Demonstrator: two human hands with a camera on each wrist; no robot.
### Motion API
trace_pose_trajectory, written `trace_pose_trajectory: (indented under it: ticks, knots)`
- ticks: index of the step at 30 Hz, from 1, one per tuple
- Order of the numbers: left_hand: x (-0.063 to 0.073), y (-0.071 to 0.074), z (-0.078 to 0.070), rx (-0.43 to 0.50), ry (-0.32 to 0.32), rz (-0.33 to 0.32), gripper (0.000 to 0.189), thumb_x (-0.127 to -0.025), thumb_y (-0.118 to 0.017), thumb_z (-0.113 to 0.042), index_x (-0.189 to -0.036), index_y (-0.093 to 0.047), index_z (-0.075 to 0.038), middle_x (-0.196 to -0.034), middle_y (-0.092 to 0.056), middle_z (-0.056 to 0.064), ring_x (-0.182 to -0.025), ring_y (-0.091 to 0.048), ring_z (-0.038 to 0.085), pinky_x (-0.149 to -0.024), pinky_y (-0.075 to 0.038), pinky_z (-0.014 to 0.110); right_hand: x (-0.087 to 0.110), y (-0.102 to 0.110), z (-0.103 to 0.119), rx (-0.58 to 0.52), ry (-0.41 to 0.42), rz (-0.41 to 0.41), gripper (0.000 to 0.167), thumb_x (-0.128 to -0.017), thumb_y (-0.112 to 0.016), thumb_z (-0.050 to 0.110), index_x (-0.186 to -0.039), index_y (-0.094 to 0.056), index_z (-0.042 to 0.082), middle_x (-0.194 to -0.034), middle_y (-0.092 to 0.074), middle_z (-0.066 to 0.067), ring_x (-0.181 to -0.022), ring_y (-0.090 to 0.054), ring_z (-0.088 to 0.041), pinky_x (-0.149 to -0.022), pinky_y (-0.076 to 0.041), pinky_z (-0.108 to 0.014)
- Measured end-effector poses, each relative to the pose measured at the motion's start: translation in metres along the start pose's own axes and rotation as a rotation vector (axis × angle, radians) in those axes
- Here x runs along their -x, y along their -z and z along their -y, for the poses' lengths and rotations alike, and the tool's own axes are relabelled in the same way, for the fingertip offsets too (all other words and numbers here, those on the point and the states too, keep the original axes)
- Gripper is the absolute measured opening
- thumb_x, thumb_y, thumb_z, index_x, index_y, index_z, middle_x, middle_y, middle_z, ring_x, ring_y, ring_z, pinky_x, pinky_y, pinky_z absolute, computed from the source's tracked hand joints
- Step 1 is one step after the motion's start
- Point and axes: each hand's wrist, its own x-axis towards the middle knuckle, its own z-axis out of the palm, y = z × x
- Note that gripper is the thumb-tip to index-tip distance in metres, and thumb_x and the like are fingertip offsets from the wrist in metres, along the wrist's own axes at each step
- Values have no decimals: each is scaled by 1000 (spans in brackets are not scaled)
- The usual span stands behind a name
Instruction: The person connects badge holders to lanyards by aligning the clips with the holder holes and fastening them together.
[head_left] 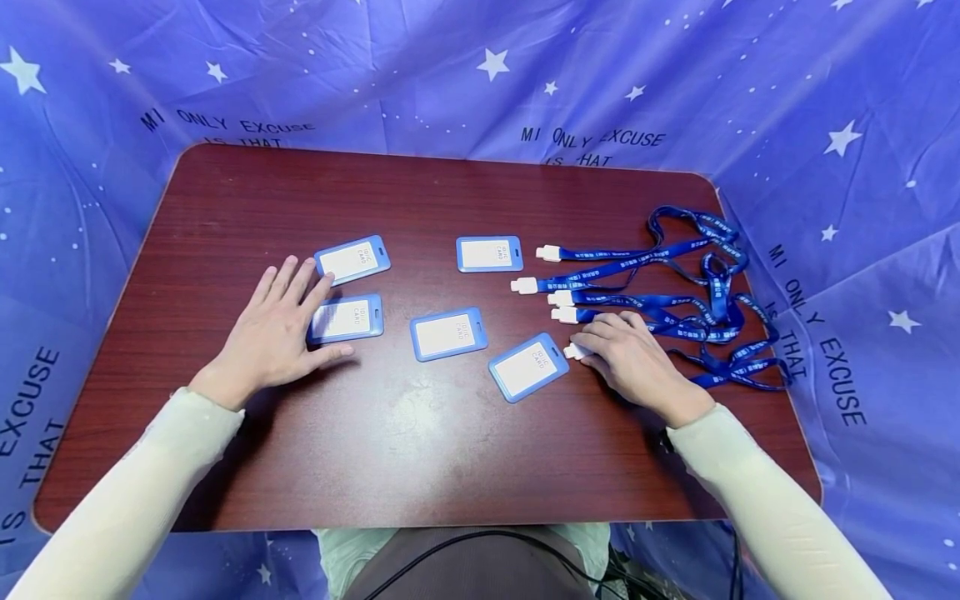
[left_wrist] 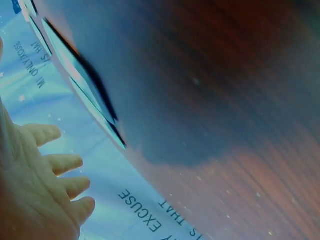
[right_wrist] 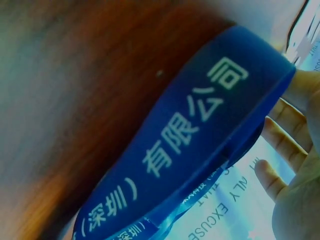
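Note:
My left hand [head_left: 273, 329] is spread flat with straight fingers, beside and partly over two blue badge holders on the left. Its forefinger reaches the corner of the upper badge holder [head_left: 352, 260], and the lower badge holder [head_left: 345, 318] lies between thumb and forefinger. Farther right, my right hand [head_left: 637, 362] holds a blue lanyard [right_wrist: 175, 145] near its white clip [head_left: 576, 352], which sticks out past the fingertips. A tilted badge holder [head_left: 528, 367] lies just left of that clip. In the left wrist view the left fingers [left_wrist: 70, 165] extend straight, holding nothing.
Two more badge holders, one in the centre [head_left: 448, 334] and one behind it [head_left: 489, 254], lie on the brown table [head_left: 420, 450]. Several other blue lanyards [head_left: 697, 312] lie tangled at the right, white clips pointing left. A starry blue curtain [head_left: 420, 75] surrounds the table.

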Motion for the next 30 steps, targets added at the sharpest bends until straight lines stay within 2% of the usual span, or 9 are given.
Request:
trace_pose_trajectory:
  ticks: [8,16,30]
  knots:
    - [-3,-1,-12,4,-17,36,106,-82,-66,-74,-156,-39,-3,-161,-30,28,-152,-18,46,-125,-8,55,0,2,1,12,-17,1,26,-91,-77,13,-116,-76,8,-113,-72,-10,-114,-59,-32,-98,-38,-54]
    - [-7,-6,-29,7,-39,55,110,-81,-64,-77,-158,-36,-4,-164,-25,26,-154,-16,45,-125,-9,54,0,3,3,7,-29,2,26,-92,-77,16,-116,-76,8,-114,-73,-10,-115,-59,-32,-98,-38,-53]
    - [-13,-15,-53,31,-125,30,107,-83,-60,-78,-156,-39,-3,-162,-31,25,-151,-26,42,-125,-15,51,0,3,4,-8,-14,-38,26,-90,-78,14,-114,-76,6,-112,-73,-12,-113,-60,-34,-97,-39,-54]
